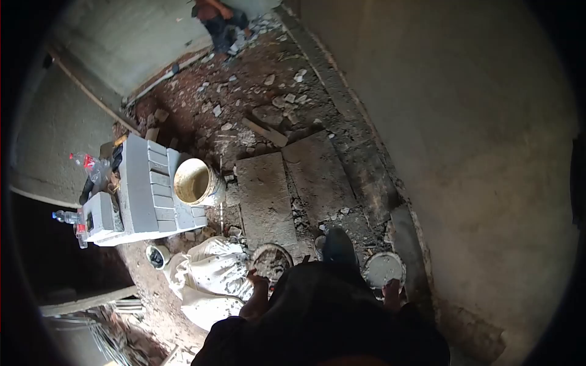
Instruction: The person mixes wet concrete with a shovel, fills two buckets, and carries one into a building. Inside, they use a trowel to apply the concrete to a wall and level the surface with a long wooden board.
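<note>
1. At bottom centre of the head view: left hand (259, 283) just beside the dark-filled pail (268, 246); right hand (392, 289) at the grey-filled pail (384, 254), lower right of centre.
2. Fingers: left ones look bent near the rim, right ones small and shadowed; whether either set grips a handle or only touches, I can't make out (handles not visible).
3. Handling, my judgement: both pails want to sit level, loads balanced, wrists straight. Full grip under each handle beats fingertips. Short steps, eyes on footing, would limit slopping.
4. Surface: two flat slabs, left slab (265, 195) and right slab (320, 174), lie side by side at centre, beyond the shoe (339, 245). Rubble (235, 91) covers the ground above them; a loose board (267, 132) lies at their upper edge (trip risk, I judge).
5. Room: bare wall (482, 152) fills the right. Stacked blocks (135, 183) and an upright bucket (215, 190) stand left of centre, white sacks (213, 268) lower left. Another person (218, 24) is at top.
</note>
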`<state>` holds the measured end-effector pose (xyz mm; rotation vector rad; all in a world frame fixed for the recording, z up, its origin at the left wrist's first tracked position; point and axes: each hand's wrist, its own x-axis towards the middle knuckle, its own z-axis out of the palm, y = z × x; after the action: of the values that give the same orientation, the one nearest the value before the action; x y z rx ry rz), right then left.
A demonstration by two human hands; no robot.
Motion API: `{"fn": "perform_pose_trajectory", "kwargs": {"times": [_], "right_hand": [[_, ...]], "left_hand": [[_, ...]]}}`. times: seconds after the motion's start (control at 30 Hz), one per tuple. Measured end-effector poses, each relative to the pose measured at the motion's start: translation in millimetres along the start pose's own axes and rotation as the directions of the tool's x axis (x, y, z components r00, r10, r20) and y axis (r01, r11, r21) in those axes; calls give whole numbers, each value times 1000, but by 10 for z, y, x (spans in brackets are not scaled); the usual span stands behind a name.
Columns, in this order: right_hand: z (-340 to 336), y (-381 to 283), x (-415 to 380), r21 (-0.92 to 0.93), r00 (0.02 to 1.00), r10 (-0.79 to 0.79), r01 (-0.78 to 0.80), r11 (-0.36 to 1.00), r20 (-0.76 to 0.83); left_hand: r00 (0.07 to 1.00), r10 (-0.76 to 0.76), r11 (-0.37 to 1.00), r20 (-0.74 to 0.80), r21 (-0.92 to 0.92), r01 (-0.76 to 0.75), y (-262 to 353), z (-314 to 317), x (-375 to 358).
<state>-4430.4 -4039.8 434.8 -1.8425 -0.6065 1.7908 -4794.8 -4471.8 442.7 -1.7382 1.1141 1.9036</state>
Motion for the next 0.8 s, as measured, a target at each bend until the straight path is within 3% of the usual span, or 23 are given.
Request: {"fn": "perform_pose_trajectory", "kwargs": {"times": [0.03, 0.07, 0.1, 0.13, 0.17, 0.2, 0.27, 0.3, 0.33, 0.37, 0.4, 0.43, 0.5, 0.53, 0.57, 0.6, 0.63, 0.67, 0.7, 0.77, 0.8], "right_hand": [[337, -187, 98, -319, 973, -196, 225, 921, 122], [853, -415, 82, -276, 981, -155, 116, 954, -121], [1169, -545, 247, -297, 981, -154, 114, 948, -118], [1407, -571, 689, -438, 979, -204, 192, 878, 19], [1654, -636, 961, -559, 961, -226, 278, 781, 162], [2267, -887, 864, -470, 994, -108, 103, 877, 16], [3567, -1443, 581, -144, 951, 139, -184, 972, -277], [3908, -1518, 713, -156, 950, 138, -187, 970, -282], [4309, -1594, 843, -189, 963, 154, -197, 962, -221], [4744, -1671, 913, -214, 972, 174, -205, 955, -157], [4942, -1735, 765, -375, 996, 61, -33, 926, 64], [5432, -1876, 782, -461, 940, -36, 200, 865, 340], [6365, -2212, 1024, -351, 981, 194, -172, 920, 28], [6379, -2319, 938, -371, 979, 205, -193, 908, -7], [6414, -2405, 789, -508, 976, 66, 50, 860, 208], [6881, -2500, 864, -533, 874, -53, 341, 774, 482], [7481, -2576, 962, -439, 663, -137, 621, 649, 736], [7805, -2607, 1091, -343, 633, -130, 567, 748, 763], [8162, -2678, 1119, -320, 606, -132, 578, 751, 785], [8912, -2820, 1186, -549, 591, -205, 804, 228, 780], [9280, -2904, 1194, -490, 513, -238, 858, 152, 825]], "left_hand": [[998, -59, 997, 10, -53, 60, 53, 203, 257], [997, -73, 993, 9, -94, 74, 144, 399, 358], [996, -84, 988, 6, -132, 85, 261, 654, 423], [1000, -19, 990, -11, -141, 18, 344, 1038, 269], [1000, 3, 995, 24, -100, 0, 400, 1182, 620], [999, -10, 995, 30, -102, 13, 489, 1454, 590], [997, -40, 987, 72, -153, 50, 722, 2176, 692], [994, -58, 978, 89, -193, 74, 907, 2509, 654], [1000, -17, 989, 7, -147, 18, 1049, 2820, 538], [991, 132, 962, -23, -240, -133, 1134, 3193, 553], [991, 122, 963, -48, -236, -130, 1317, 3320, 303], [994, 109, 952, 12, -290, -101, 1559, 3665, 121], [983, 97, 925, 159, -380, -30, 2119, 4623, -362], [984, 71, 942, 163, -335, -12, 2132, 4378, 190], [985, 45, 957, 167, -289, 6, 2158, 4168, 684], [993, 95, 931, 68, -360, -64, 2304, 4505, 464], [989, 149, 889, -19, -436, -142, 2494, 4971, 290], [978, 50, 911, -204, -392, -129, 2690, 5289, 168], [971, 94, 903, -219, -393, -176, 2839, 5545, 124], [986, 43, 913, -162, -395, -105, 3274, 6065, 112], [980, 20, 911, -199, -400, -99, 3392, 6183, 530]]}}
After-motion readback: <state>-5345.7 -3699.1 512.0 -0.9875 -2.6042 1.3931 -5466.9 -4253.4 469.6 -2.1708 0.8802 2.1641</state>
